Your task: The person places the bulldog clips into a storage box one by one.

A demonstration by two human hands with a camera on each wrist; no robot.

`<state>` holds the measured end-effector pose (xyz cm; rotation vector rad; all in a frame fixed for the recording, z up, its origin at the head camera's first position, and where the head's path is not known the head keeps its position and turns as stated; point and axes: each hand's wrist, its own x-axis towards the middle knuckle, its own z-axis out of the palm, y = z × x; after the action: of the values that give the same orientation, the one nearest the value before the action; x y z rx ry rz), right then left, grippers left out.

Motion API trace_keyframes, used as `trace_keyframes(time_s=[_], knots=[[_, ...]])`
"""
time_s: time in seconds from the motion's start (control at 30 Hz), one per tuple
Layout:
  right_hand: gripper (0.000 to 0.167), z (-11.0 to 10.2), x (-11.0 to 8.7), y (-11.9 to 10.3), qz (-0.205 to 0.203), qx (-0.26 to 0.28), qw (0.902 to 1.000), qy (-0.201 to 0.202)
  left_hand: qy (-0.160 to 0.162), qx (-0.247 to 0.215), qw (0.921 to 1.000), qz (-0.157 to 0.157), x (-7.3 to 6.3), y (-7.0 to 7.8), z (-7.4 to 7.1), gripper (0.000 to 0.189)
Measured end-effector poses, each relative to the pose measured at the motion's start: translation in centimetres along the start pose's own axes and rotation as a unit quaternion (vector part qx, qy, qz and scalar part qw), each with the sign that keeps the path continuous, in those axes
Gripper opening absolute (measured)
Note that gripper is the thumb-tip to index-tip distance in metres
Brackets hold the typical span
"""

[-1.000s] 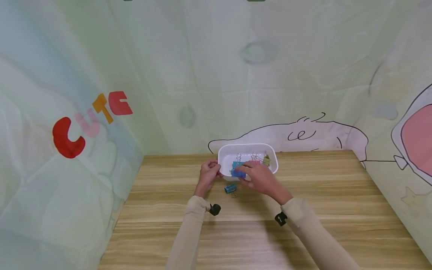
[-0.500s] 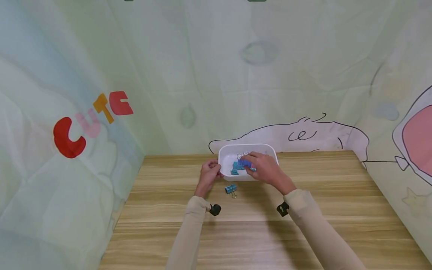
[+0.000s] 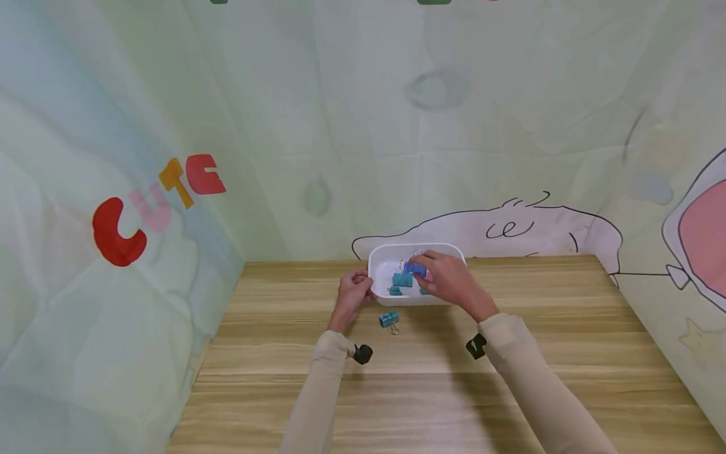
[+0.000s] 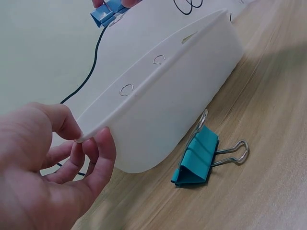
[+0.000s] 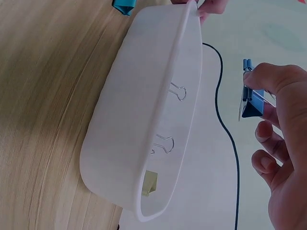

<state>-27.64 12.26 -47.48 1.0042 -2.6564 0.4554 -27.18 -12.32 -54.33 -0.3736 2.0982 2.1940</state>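
Observation:
My left hand (image 4: 48,167) pinches the near-left rim of a white plastic tub (image 4: 158,100). In the head view, my right hand (image 3: 450,280) is over the tub (image 3: 391,301), with a blue binder clip (image 3: 415,269) pinched between thumb and fingers. The right wrist view shows that blue binder clip (image 5: 253,103) held above the rim, its wire handles partly covered. Teal binder clips (image 3: 403,279) lie inside the tub, and a yellowish one (image 5: 149,183) shows at its end. Something pink is partly hidden by the right hand. Outside, a teal binder clip (image 4: 199,155) rests close to the tub wall.
The tub stands near the back edge of a wood-grain table (image 3: 420,391). Directly behind it hangs a printed cloth backdrop (image 3: 317,157), which also closes off the left and right sides.
My right hand has lifted the blue binder clip and carried it slightly right and back over the tub, uncovering teal clips. My left hand stays on the rim.

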Motion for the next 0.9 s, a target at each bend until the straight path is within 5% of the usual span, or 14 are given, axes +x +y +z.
trace_keyframes(time_s=[0.4, 0.9], knots=[[0.065, -0.2, -0.6, 0.0, 0.063, 0.019, 0.9961, -0.059, 0.0, 0.003, 1.0, 0.0, -0.1, 0.0, 0.0, 0.036], [0.064, 0.5, -1.3, -1.4, 0.04, 0.031, 0.9966, -0.066, 0.001, 0.004, 1.0, 0.006, -0.1, -0.1, 0.0, 0.036]])
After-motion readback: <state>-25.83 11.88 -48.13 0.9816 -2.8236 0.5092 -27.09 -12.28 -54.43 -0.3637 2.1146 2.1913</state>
